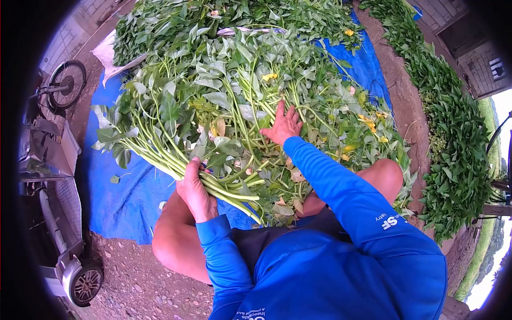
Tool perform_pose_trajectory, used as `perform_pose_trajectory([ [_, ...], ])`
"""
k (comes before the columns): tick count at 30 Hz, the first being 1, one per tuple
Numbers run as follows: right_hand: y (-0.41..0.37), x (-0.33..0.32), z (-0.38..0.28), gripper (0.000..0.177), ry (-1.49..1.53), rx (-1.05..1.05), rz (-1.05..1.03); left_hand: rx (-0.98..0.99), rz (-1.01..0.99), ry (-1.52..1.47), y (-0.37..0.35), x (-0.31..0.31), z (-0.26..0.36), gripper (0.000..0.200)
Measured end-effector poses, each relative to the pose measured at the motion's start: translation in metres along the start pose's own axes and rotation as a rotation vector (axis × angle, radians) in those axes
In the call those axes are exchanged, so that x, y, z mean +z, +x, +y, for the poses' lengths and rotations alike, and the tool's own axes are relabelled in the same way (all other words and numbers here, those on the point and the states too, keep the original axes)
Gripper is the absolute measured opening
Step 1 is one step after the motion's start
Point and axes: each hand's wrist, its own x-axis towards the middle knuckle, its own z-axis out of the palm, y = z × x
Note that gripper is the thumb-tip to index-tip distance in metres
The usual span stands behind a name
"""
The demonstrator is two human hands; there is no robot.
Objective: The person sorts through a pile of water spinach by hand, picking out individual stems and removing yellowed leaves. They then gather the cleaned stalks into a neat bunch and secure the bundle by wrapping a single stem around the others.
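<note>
My left hand (pixel 195 191) is closed around the thick pale stems of a bunch of water spinach (pixel 157 154). The bunch's leaves fan out to the upper left, and its cut ends point toward my lap. Fingers spread, my right hand (pixel 284 127) reaches over a large heap of the same greens (pixel 314 80) and touches stems near the middle. Nothing shows gripped in that hand. Some yellow leaves (pixel 367 122) lie among the green ones. Loose stems (pixel 242 178) lie between my two hands, partly hidden by leaves.
A blue tarp (pixel 120 197) lies under the heap, with a pale sack (pixel 114 56) at its far left. A wheeled vehicle (pixel 66 213) stands at the left. Along the right runs a row of leafy greens (pixel 453 138). My bent legs frame the near side.
</note>
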Motion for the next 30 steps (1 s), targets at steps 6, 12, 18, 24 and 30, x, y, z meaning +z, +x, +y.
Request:
perform_pose_trajectory([
  [6, 0.033, -0.012, 0.018, 0.125, 0.004, 0.053, -0.072, -0.014, -0.038, 0.062, 0.004, -0.001, -0.009, 0.013],
  [12, 0.042, 0.007, 0.001, 0.118, -0.028, 0.096, -0.039, -0.055, -0.081, 0.058, -0.004, 0.007, -0.003, 0.02],
  [18, 0.07, -0.048, 0.044, 0.104, 0.32, -0.091, -0.1, -0.04, -0.098, 0.065, -0.008, 0.008, 0.005, 0.033],
  [24, 0.048, -0.143, 0.062, 0.064, 0.945, -0.162, -0.253, -0.061, -0.102, 0.064, -0.013, 0.013, 0.013, 0.042],
  [30, 0.026, -0.213, 0.072, 0.061, 1.272, -0.297, -0.343, -0.032, -0.114, 0.019, -0.013, 0.013, 0.01, 0.041],
])
